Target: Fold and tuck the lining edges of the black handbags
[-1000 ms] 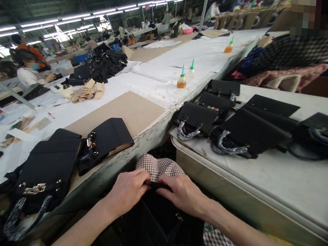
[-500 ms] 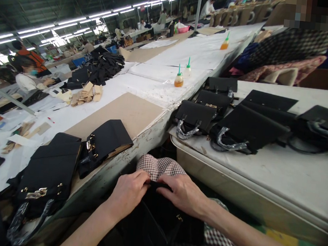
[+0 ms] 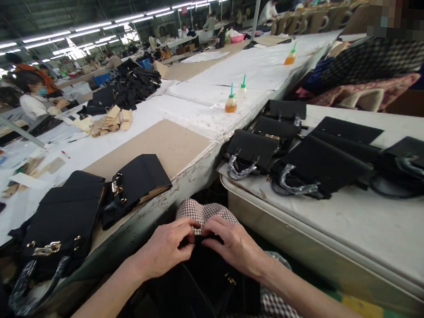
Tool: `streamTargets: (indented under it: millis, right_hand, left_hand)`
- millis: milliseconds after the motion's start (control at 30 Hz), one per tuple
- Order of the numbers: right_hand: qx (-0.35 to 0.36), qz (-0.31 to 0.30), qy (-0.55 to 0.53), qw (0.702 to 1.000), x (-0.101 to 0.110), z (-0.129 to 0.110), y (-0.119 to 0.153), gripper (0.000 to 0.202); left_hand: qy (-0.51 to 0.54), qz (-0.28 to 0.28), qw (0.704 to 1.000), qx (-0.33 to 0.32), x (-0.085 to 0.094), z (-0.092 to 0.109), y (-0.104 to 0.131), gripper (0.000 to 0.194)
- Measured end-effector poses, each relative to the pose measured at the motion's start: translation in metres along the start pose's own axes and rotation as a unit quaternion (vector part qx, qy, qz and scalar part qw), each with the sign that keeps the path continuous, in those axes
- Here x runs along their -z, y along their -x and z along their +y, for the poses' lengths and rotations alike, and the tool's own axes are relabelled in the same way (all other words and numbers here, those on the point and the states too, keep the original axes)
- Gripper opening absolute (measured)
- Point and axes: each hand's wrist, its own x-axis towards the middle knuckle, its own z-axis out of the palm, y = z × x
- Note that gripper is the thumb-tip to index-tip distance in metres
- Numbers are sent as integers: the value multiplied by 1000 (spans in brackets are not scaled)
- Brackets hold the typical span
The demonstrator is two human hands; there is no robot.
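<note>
A black handbag (image 3: 203, 283) with small gold fittings rests on my lap, over a checked cloth (image 3: 206, 213). My left hand (image 3: 174, 240) pinches the bag's far edge between thumb and fingers. Close beside it, my right hand (image 3: 232, 243) grips the same edge, its fingers bent and its thumb below. The stretch of edge between the two hands is short and dark. Much of the bag is in shadow, and its handle cannot be made out clearly.
Black handbags (image 3: 59, 224) lie along the left table's edge. More bags with wrapped handles (image 3: 299, 187) cover part of the white table (image 3: 377, 235) at right. Green-tipped glue bottles (image 3: 231, 103) stand further up. A co-worker in checked sleeves (image 3: 371, 64) sits at the upper right.
My left fingers have shifted slightly and now pinch nearer my right hand. My right fingers have bent and risen a little. The bag has stayed on my lap.
</note>
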Motion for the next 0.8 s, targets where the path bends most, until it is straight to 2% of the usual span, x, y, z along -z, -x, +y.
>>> streamTargets:
  millis: [233, 433, 533, 800]
  right_hand:
    - [26, -10, 7, 1000, -3, 3, 6, 8]
    - [32, 2, -6, 999, -5, 7, 8, 6]
    - [6, 20, -32, 999, -3, 8, 6, 7]
    - [-119, 24, -72, 990, 2, -2, -2, 9]
  left_hand:
    - [33, -10, 999, -28, 5, 1, 4, 19]
    - [40, 4, 999, -17, 2, 1, 4, 19]
    - [32, 35, 999, 10, -3, 1, 4, 16]
    - [-19, 100, 989, 109, -15, 4, 3, 7]
